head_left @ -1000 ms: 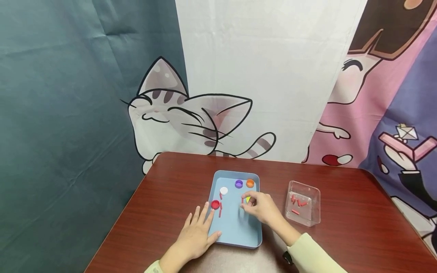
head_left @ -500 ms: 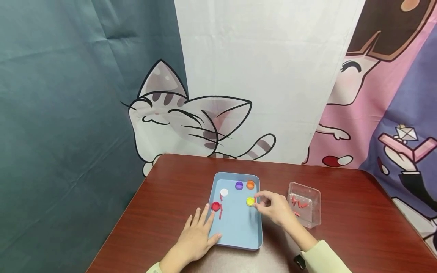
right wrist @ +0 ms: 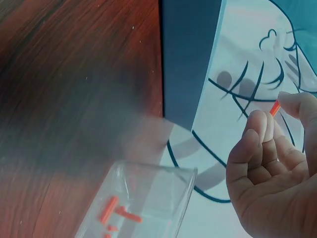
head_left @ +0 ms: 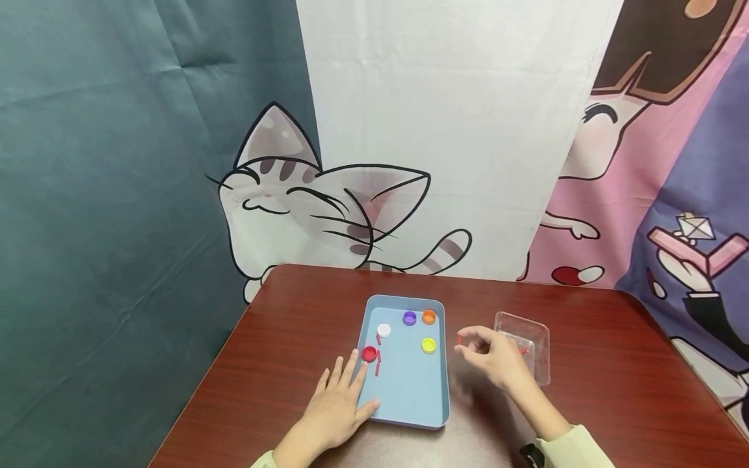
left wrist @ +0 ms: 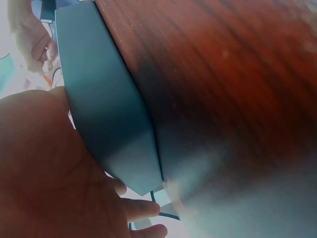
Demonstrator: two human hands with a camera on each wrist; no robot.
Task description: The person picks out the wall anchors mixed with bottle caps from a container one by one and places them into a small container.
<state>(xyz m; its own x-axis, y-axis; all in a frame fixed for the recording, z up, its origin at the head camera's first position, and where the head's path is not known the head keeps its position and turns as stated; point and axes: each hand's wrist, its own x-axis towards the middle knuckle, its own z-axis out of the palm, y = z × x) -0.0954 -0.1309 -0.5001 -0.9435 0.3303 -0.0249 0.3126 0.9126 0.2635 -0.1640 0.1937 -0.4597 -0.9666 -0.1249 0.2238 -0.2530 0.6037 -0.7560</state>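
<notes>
My right hand (head_left: 497, 361) pinches a short red stick (right wrist: 275, 108) between thumb and fingertips, held above the table between the blue tray (head_left: 406, 406) and the clear plastic box (head_left: 545, 364). My left hand (head_left: 335, 404) lies with spread fingers at the tray's left edge, the thumb over its near left corner. Inside the tray, a red cap (head_left: 368, 353) sits near the left fingertips, with a few red sticks (head_left: 378, 369) beside it and a white cap (head_left: 383, 330) behind. A yellow cap (head_left: 429, 345) lies toward the tray's right side.
A purple cap (head_left: 409, 318) and an orange cap (head_left: 429, 316) stand at the tray's far end. More red sticks (right wrist: 129, 215) lie in the clear box, partly hidden by my right hand in the head view. Behind the brown table (head_left: 304, 312) hangs a printed cloth (head_left: 468, 130).
My right hand has moved right, from over the tray past the yellow cap to the gap before the clear box, still pinching the red stick. The left hand stays put.
</notes>
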